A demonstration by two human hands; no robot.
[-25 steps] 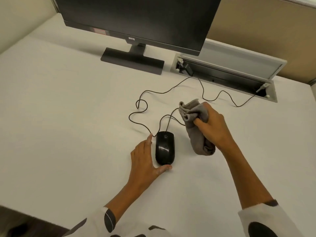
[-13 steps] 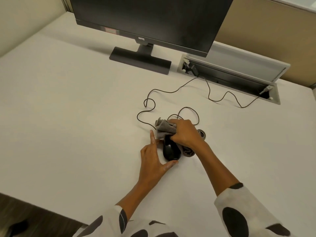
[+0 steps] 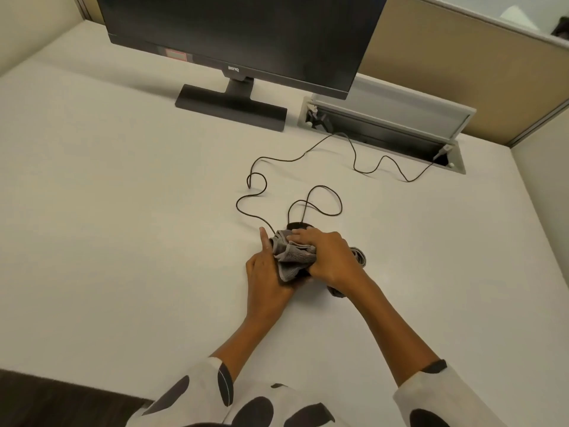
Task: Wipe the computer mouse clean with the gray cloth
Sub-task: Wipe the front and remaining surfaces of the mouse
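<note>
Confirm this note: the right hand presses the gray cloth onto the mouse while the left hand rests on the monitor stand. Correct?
Not quite. In the head view the left hand braces the mouse on its left side, far from the monitor stand. The right hand does press the gray cloth onto it.

Soft, even indoor light, faint shadows (wide-angle bending at edges).

I sit in what seems an office cubicle: monitor (image 3: 240, 35), tan partition (image 3: 446, 78), desk (image 3: 123, 211) cable hatch (image 3: 388, 131).

White desk (image 3: 123, 211) with monitor (image 3: 234, 35), mouse (image 3: 297, 225), cloth (image 3: 291, 257).
</note>
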